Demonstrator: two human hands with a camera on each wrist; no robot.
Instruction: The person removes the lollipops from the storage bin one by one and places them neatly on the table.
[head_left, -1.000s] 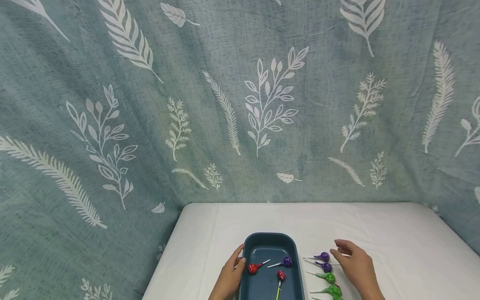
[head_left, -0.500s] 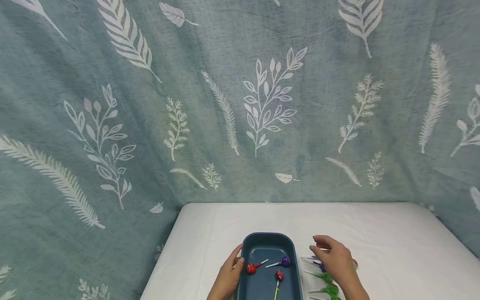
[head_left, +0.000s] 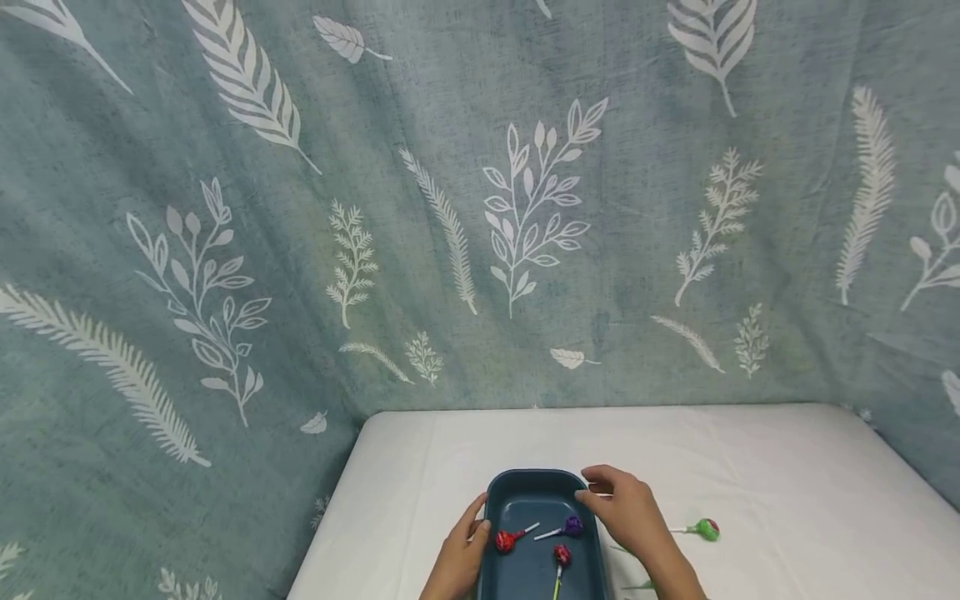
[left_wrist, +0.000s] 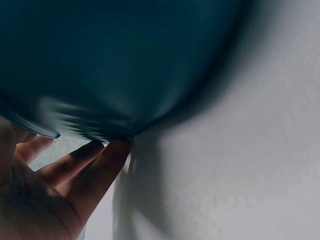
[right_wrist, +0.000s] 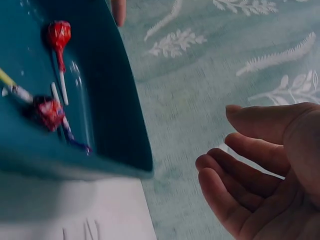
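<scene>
A dark blue tray (head_left: 534, 575) lies on the white table. My left hand (head_left: 459, 557) holds its left side, the thumb at the rim; in the left wrist view, fingertips (left_wrist: 120, 145) touch the outer wall. Inside are a red lollipop (head_left: 505, 542), a purple lollipop (head_left: 573, 526) and a dark red lollipop (head_left: 562, 554) with a yellow stick. My right hand (head_left: 624, 510) overlaps the tray's far right corner in the head view. Its fingers are loosely bent, with nothing between them. Right of that wrist lies a green lollipop (head_left: 707, 529). The right forearm hides most of the other lollipops.
The white table (head_left: 810, 492) extends behind the tray and to both sides. Patterned grey-green cloth (head_left: 645, 208) hangs behind it and along the left. Thin lollipop sticks (right_wrist: 90, 229) show on the table beside the tray in the right wrist view.
My right hand has moved left from beside the row of lollipops to the tray's far right corner, and its forearm covers most of that row. The left hand stays at the tray.
</scene>
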